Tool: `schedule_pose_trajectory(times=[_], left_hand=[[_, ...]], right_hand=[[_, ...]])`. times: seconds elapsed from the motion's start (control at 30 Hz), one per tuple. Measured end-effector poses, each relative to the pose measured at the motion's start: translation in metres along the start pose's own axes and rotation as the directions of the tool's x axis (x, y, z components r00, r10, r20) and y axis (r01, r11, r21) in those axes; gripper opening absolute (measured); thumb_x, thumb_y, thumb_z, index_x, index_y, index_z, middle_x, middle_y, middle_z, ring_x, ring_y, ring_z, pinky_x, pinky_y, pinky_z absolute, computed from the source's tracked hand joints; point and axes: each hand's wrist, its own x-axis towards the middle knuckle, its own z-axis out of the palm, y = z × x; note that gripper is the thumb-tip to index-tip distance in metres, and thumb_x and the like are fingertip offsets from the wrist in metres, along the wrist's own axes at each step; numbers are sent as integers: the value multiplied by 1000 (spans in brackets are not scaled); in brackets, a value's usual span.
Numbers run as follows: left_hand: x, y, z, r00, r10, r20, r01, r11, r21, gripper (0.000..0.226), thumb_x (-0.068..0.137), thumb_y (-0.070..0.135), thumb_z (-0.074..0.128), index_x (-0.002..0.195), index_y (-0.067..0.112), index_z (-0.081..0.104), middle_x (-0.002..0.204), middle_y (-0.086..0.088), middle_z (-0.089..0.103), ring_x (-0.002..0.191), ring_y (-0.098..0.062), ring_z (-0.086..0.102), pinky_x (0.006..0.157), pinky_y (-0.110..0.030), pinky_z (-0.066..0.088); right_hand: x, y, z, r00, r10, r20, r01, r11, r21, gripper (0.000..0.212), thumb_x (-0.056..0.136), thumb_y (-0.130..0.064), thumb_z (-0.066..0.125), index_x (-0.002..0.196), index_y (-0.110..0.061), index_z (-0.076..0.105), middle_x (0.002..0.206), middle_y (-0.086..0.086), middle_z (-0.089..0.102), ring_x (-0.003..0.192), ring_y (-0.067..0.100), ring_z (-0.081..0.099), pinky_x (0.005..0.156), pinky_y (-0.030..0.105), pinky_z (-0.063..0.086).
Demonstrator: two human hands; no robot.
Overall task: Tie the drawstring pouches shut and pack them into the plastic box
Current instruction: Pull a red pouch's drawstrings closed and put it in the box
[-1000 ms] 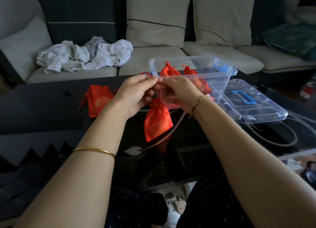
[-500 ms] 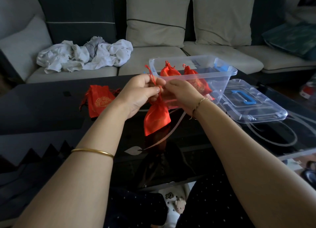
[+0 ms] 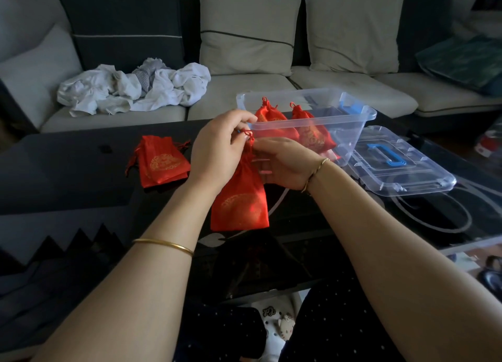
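Pouch (image 3: 239,198) hung above bench (image 3: 68,166), near plastic box (image 3: 350,133); my left hand (image 3: 217,149) pinched drawstring (image 3: 248,134), right hand (image 3: 282,163) gripped the neck. Risk, I judged: slack knot, cord slips, pouch drops.

No legible text, brand or number anywhere; gold emblem (image 3: 240,202) on red pouch (image 3: 250,182) unreadable (too blurred).
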Motion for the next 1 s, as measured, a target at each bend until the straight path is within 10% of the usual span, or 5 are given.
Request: schedule_pose_trajectory(times=[0.2,0.37,0.53,1.0], left_hand=[[2,3,-1,993,-113,27,116,982,-147,20,83,1,63,90,17,72,80,15,64,75,2,61,76,-13,48],[2,0,-3,930,-344,127,366,854,-370,19,85,-2,60,84,13,70,83,-3,69,79,-12,65,82,-34,55],[2,-11,-4,880,-456,128,473,822,-317,17,93,8,53,97,8,69,79,1,68,68,-6,62,63,-17,52],[7,-10,-7,547,-809,218,826,479,-297,53,99,39,30,67,14,64,65,1,64,52,-10,51,49,-23,39]], right_hand=[[-1,-4,-2,995,-50,-87,49,999,-7,17,95,-19,49,96,-8,62,88,7,62,76,17,59,77,32,45],[-1,-3,-3,968,-116,-224,77,982,-173,36,98,-22,46,118,5,56,99,12,61,91,25,57,93,45,47],[0,-5,-6,943,-136,-303,80,978,-192,31,98,-28,44,75,-11,56,69,2,56,64,14,57,70,30,51],[3,-1,-20,885,109,-452,-27,983,183,35,92,-36,56,64,-14,57,62,0,56,54,11,53,51,22,45]])
